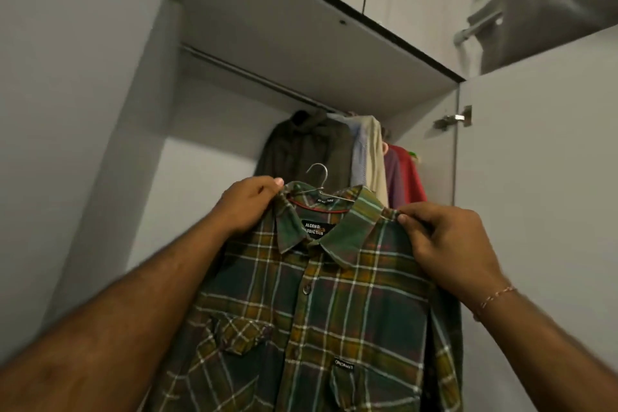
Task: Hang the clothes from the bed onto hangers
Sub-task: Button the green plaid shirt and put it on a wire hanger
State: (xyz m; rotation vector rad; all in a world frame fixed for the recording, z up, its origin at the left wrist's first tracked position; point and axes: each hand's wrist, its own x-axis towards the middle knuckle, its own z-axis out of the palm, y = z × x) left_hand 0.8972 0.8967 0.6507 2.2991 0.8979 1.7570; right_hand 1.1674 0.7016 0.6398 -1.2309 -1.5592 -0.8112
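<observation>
1. Head view: a green plaid shirt (321, 294) sits on a metal hanger (317, 177), held up in front of an open wardrobe (301, 43).
2. The left hand (249, 204) pinches the shirt at the left side of the collar, fingers curled.
3. The right hand (444, 244) grips the right shoulder, thumb and fingers closed on the fabric.
4. Behind, a dark jacket (301, 147) and other clothes (384, 167) hang on the rail (247, 77).

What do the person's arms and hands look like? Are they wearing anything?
Both forearms are bare, with no sleeves in view. The right hand has a thin, pinkish-gold chain bracelet round its wrist. The left hand shows no ring, watch or glove. Fingernails are short and unpainted.
</observation>
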